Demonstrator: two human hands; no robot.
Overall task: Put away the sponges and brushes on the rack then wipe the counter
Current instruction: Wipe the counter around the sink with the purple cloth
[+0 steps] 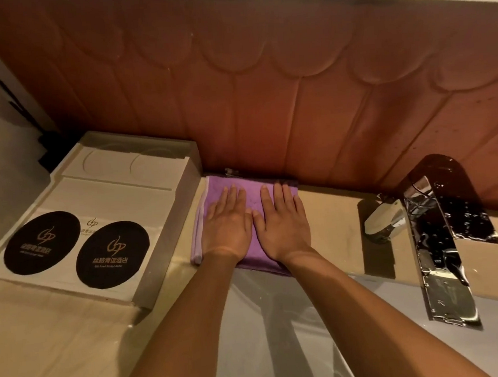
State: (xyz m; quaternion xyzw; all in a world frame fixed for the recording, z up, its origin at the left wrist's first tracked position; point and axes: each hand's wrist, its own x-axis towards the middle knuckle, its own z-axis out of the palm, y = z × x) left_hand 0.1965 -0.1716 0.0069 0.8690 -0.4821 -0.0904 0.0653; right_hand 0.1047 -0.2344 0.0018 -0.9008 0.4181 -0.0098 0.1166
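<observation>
A folded purple cloth (213, 190) lies flat on the beige counter (331, 221), against the back wall. My left hand (229, 221) and my right hand (282, 221) press down on it side by side, palms flat and fingers stretched forward, thumbs almost touching. Neither hand grips the cloth. No sponges or brushes show in this view.
A white tray (102, 194) with two black round coasters (42, 243) stands on the counter to the left of the cloth. A chrome faucet (431, 235) rises at the right over the grey sink basin (280, 332). A black holder (18, 112) hangs on the left wall.
</observation>
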